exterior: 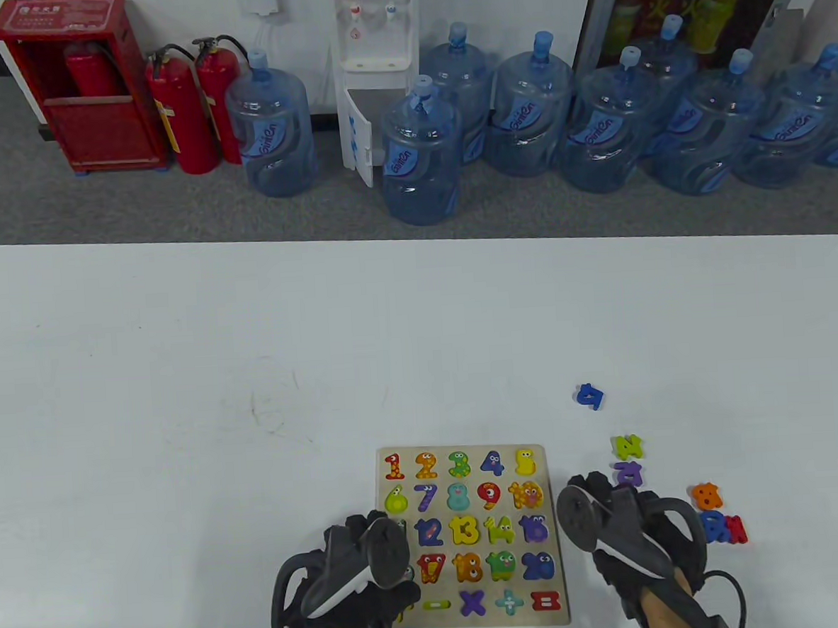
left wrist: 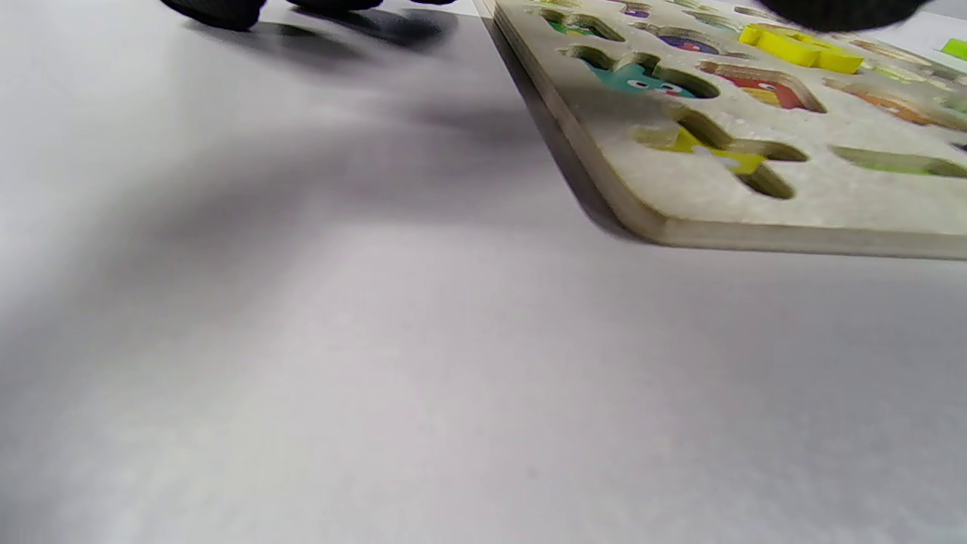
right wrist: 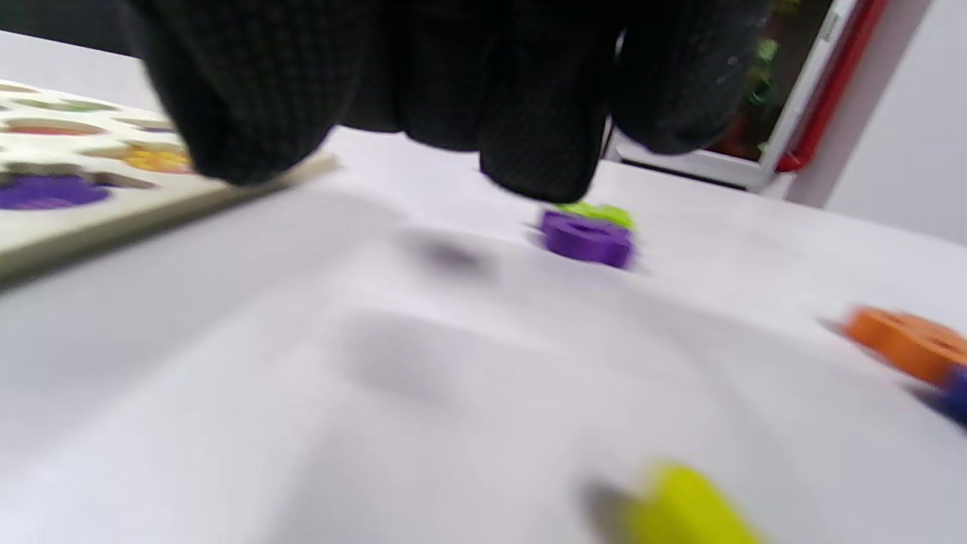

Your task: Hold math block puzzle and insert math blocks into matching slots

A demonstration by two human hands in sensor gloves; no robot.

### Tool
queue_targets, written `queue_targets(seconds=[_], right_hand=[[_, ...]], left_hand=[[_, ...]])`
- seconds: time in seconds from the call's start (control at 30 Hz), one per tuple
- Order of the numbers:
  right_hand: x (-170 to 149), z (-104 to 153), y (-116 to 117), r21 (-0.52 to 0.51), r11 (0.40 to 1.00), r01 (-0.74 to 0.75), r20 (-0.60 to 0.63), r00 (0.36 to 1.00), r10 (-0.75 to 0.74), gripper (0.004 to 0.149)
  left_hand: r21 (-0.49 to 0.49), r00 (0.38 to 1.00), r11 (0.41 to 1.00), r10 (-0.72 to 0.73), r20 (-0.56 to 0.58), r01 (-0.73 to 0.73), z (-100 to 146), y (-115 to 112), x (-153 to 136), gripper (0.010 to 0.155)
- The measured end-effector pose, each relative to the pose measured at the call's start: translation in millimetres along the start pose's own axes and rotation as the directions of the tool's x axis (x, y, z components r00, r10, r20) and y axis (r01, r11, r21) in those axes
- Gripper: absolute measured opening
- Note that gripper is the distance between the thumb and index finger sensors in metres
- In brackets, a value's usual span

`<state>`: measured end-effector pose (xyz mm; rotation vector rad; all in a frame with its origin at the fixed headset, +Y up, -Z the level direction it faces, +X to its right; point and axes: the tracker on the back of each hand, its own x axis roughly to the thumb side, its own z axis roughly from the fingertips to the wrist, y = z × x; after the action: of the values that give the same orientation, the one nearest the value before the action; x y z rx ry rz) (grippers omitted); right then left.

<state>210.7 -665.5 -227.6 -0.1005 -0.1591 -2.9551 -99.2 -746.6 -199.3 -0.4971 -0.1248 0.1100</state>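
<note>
The wooden number puzzle board (exterior: pixel 550 462) lies flat near the table's front edge, most of its slots filled with coloured numbers and signs. My left hand (exterior: pixel 378 579) lies over the board's left edge. In the left wrist view its fingertips (left wrist: pixel 219 11) touch the table beside the board (left wrist: pixel 755 219), and another dark glove part hangs over the board. My right hand (exterior: pixel 607 490) hovers just right of the board, fingers loosely curled and holding nothing. Its fingers (right wrist: pixel 529 113) hang close to a purple block (right wrist: pixel 588 238).
Loose blocks lie right of the board: blue (exterior: pixel 589 396), green (exterior: pixel 627 447), purple (exterior: pixel 627 473), orange (exterior: pixel 707 496) and a blue and red pair (exterior: pixel 723 528). A blurred yellow piece (right wrist: pixel 680 506) lies under the right wrist. Water bottles stand on the floor beyond the table.
</note>
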Motion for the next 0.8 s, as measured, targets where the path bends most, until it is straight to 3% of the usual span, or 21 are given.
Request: queue_targets(seconds=[0.23,0.33,0.43,0.67,0.8], right_hand=[[-38.2,9.6,8.4,0.215,0.977,0.007,-0.183,0.983,0.033,0.090],[-39.3,13.6,7.7,0.248,0.966,0.071,-0.186,0.982,-0.024,0.091],[-23.9,21.6,-1.9,0.205,0.973,0.106,-0.209,0.976,-0.063,0.087],[-5.6,13.7,14.6,0.296,0.955,-0.030,-0.248,0.963,0.107,0.079],[-0.6,5.5,28.9,0.360,0.932,-0.031,-0.224,0.967,0.118,0.080]], left_hand=[[-0.002,1.000,1.000,0.000,-0.002,0.000,-0.1,0.1,-0.1,0.093],[0.000,1.000,1.000,0.002,0.000,-0.002,0.2,0.4,-0.3,0.093],[0.002,1.000,1.000,0.010,0.000,-0.010,0.0,0.5,-1.1,0.093],[0.001,1.000,1.000,0.012,0.001,-0.012,0.0,0.6,-1.4,0.093],[0.000,1.000,1.000,0.013,0.002,-0.013,0.0,0.7,-1.7,0.093]])
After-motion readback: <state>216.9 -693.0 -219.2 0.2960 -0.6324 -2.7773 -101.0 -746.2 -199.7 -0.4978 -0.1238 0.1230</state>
